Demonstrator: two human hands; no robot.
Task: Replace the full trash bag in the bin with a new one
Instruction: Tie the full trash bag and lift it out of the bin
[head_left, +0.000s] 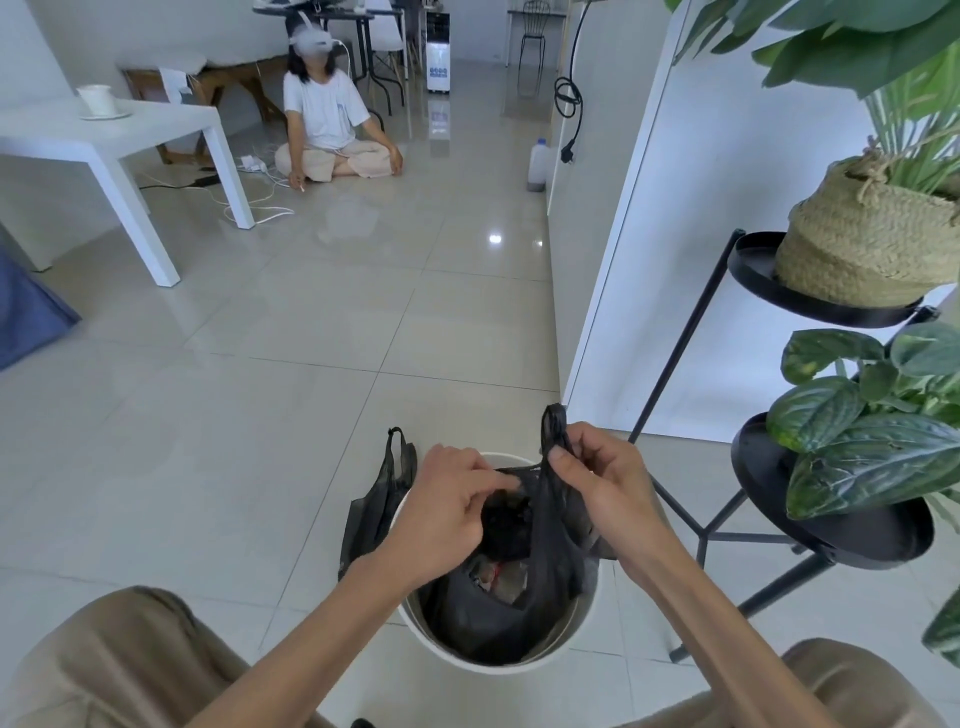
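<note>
A round white bin (569, 642) stands on the tiled floor between my knees. Inside it sits a black trash bag (488, 618) with rubbish showing through its open top. My right hand (602, 480) pinches one bag handle (555, 426) and lifts it above the bin's far rim. My left hand (449, 506) is over the bin's left side, with its fingers curled on the black plastic at the bag's mouth. The bag's other handle (396, 457) hangs outside the bin on the left, draped over the rim.
A black metal plant stand (691, 358) with two potted plants stands close on the right, one leg near the bin. A white wall panel (675, 270) is behind it. Another person (332, 124) sits on the floor far ahead, beside a white table (119, 140).
</note>
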